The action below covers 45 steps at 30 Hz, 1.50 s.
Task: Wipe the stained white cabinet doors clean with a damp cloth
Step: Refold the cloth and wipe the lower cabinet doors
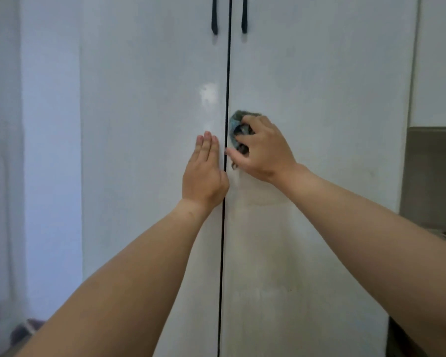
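The left hand (204,173) lies flat on the tall white left cabinet door (152,150); just right of the seam, the right hand (263,150) presses a crumpled grey-blue cloth (238,124) against the white right cabinet door (319,124).

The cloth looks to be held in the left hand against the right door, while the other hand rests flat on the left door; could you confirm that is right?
Not quite: the head view shows the cloth in the right hand, not the left. It is against the right door, and the left hand rests flat on the left door, as you said.
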{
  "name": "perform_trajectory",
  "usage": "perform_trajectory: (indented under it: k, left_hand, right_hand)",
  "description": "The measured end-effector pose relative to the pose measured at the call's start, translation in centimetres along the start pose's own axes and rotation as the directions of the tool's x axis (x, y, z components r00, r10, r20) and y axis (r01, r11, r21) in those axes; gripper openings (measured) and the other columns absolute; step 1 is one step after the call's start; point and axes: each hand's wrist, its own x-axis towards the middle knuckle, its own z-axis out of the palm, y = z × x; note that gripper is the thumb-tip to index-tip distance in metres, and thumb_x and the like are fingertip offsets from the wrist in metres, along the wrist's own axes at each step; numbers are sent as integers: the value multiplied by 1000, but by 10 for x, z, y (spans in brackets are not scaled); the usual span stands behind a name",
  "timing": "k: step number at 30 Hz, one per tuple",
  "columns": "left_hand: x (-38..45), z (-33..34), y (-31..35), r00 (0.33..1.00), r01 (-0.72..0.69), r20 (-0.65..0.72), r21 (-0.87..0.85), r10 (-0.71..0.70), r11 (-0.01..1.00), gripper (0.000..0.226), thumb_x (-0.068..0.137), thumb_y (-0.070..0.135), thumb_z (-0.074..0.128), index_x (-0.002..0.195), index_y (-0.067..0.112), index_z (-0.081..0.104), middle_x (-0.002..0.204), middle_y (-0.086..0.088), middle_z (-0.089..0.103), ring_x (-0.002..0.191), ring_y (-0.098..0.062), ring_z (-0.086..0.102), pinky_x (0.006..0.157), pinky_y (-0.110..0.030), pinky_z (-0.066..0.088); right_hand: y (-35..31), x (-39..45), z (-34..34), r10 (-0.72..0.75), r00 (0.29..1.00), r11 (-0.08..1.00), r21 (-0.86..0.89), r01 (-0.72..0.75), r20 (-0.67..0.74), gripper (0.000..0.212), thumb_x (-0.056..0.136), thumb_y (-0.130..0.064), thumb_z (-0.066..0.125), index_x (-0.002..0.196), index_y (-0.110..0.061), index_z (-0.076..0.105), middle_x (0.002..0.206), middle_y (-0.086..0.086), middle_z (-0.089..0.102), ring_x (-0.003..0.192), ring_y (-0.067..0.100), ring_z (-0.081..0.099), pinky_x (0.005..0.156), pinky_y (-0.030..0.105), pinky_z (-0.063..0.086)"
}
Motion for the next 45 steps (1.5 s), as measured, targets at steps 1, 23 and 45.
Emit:
perform_trajectory:
  k: [1, 23, 45]
  left_hand:
    - [0, -1, 1, 1000, 6, 2, -6, -6, 1000, 72, 87, 17, 30, 156, 1, 19, 165, -15, 12, 154, -27, 5, 126, -34, 6]
    - [-3, -6, -6, 992, -56, 114, 41, 51, 998, 74, 86, 18, 27, 155, -6, 12, 164, -23, 5, 153, -34, 0, 126, -39, 3]
    - [-32, 36, 83, 995, 63, 73, 37, -65, 997, 91, 81, 37, 49, 157, 1, 13, 163, -24, 9, 153, -37, 3, 125, -48, 8]
  right_hand:
    - [1, -10, 2, -10, 1000, 1000, -15, 10, 4, 30, 84, -40, 65, 88, -13, 77, 119, 11, 63, 109, 29, 54, 89, 41, 51]
    - [4, -25, 11, -242, 970, 970, -18, 242, -1, 13, 94, -9, 58, 96, 0, 68, 95, 17, 60, 82, 33, 58, 55, 37, 51]
    - [92, -105, -27, 211, 947, 963, -116, -244, -242, 18, 96, -9, 55, 103, 3, 66, 93, 22, 56, 82, 36, 54, 61, 44, 52]
